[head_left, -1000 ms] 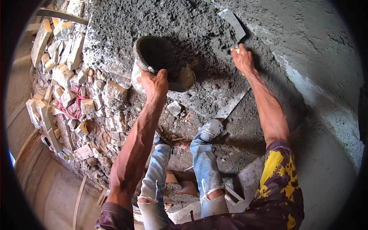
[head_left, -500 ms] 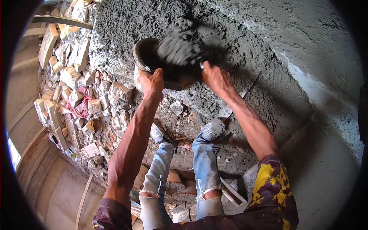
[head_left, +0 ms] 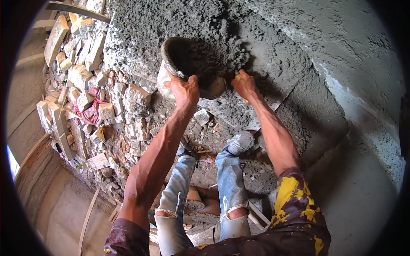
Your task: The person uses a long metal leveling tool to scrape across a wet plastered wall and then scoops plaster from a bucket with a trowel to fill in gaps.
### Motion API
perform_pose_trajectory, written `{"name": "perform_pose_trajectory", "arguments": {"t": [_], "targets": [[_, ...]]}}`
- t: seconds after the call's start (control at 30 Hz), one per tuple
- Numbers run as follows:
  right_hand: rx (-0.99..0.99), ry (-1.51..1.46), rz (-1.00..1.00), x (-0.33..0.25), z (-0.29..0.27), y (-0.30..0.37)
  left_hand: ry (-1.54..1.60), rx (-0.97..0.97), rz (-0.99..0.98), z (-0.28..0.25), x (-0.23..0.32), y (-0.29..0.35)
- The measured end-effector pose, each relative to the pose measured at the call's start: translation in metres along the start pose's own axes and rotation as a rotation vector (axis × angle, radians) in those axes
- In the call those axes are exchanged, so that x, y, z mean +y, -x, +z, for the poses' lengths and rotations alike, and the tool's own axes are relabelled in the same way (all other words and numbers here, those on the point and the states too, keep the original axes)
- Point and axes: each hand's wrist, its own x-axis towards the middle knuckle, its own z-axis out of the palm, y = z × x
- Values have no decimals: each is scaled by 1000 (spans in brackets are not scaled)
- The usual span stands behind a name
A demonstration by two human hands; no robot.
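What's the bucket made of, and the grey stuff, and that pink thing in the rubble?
Bucket: perhaps plastic or rubber, dull, with a pale, rounded side.
Grey stuff: probably damp mortar, matte, in crumbly lumps.
Pink thing: likely cloth, matte, lying in soft folds.

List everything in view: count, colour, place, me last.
Bucket: one, pale outside, upper centre
Mortar: one spread, grey, around bucket
Tool handle: one, pale yellow, right of bucket
Plastered surface: one, grey, right
Rubble: many pieces, tan, left
Cloth: one, pink, among rubble
Wooden strips: several, brown, left
Round pieces: at least two, brown, lower centre
Jeans: one pair, blue, lower centre
Shoes: two, grey, below bucket
Sleeves: two, maroon, lower edge
Left hand: one, bare, on bucket
Right hand: one, bare, gripping handle
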Motion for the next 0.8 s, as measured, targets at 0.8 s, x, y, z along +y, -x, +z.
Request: {"name": "perform_pose_trajectory", "arguments": {"t": [0.8], "targets": [[-290,1447,-696,-18,-13,-116,231,-137,-81,-6,4,-16]]}}
